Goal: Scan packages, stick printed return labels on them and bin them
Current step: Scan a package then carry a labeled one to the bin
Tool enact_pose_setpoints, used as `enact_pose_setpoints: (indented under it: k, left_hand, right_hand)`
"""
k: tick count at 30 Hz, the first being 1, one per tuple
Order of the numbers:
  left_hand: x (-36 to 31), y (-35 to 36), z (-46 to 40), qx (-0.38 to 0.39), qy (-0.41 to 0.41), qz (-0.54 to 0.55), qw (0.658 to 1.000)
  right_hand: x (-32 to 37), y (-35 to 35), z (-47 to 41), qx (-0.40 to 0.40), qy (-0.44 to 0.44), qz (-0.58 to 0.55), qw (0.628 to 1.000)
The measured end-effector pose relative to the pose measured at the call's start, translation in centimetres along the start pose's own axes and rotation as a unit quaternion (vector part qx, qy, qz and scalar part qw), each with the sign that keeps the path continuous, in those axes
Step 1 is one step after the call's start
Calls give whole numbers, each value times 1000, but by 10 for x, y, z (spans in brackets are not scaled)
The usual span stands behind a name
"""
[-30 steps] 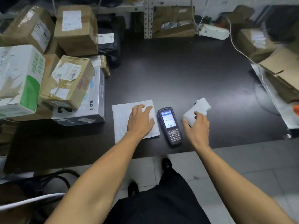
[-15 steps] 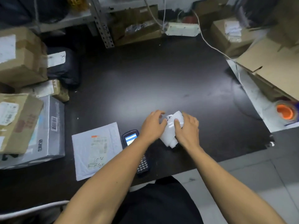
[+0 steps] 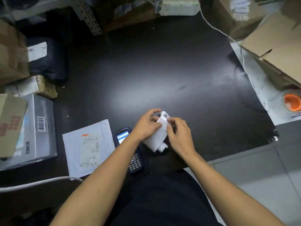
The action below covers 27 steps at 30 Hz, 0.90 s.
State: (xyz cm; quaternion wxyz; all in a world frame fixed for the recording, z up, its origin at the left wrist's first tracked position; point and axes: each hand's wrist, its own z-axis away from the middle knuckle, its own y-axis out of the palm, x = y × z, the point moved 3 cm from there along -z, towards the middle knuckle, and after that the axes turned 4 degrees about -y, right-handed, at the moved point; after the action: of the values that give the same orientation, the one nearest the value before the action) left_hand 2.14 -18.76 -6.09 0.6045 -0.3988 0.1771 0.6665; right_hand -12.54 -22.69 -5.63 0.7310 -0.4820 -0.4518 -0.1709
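Observation:
Both hands meet over the black table [image 3: 146, 66] on a white strip of printed return labels [image 3: 157, 137] whose lower end curls into a roll. My left hand [image 3: 146, 126] pinches the strip from the left. My right hand [image 3: 178, 131] pinches its top edge, where a label with black characters [image 3: 165, 115] peels up. A flat white mailer package [image 3: 88, 147] with a shipping label lies left of them. A dark handheld scanner [image 3: 125, 137] with a lit screen lies between the mailer and my hands, partly under my left forearm.
Cardboard boxes and a grey box [image 3: 39, 128] are stacked along the left edge. A black bag [image 3: 47, 61] sits behind them. Open cartons [image 3: 280, 43] and an orange-cored tape roll [image 3: 292, 101] stand at the right. A white cable [image 3: 216, 30] runs to a power strip [image 3: 179, 4] at the back.
My left hand left the mailer and my right hand brought the label strip to the middle; both now hold it. A label's printed end has been peeled up. The view shifted right.

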Motion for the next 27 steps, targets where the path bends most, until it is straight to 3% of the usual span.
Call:
enact_pose_setpoints:
  k: [7, 13, 17, 22, 24, 27]
  left_hand:
    - [14, 1, 1, 5, 38, -21, 999]
    - [15, -1, 4, -1, 61, -84, 995]
    - [17, -3, 9, -9, 52, -85, 995]
    - [13, -5, 11, -29, 26, -27, 999]
    - [9, -8, 15, -43, 28, -22, 998]
    - [1, -16, 27, -125, 81, -63, 987]
  right_hand:
    - [-8, -1, -22, 73, -12, 111, 991]
    - [-10, -9, -31, 92, 6, 83, 992]
    - [-9, -23, -34, 49, 37, 70, 996]
    - [-2, -43, -37, -103, 117, -34, 987]
    - [4, -44, -35, -138, 81, -30, 987]
    - [25, -31, -29, -142, -64, 38, 987]
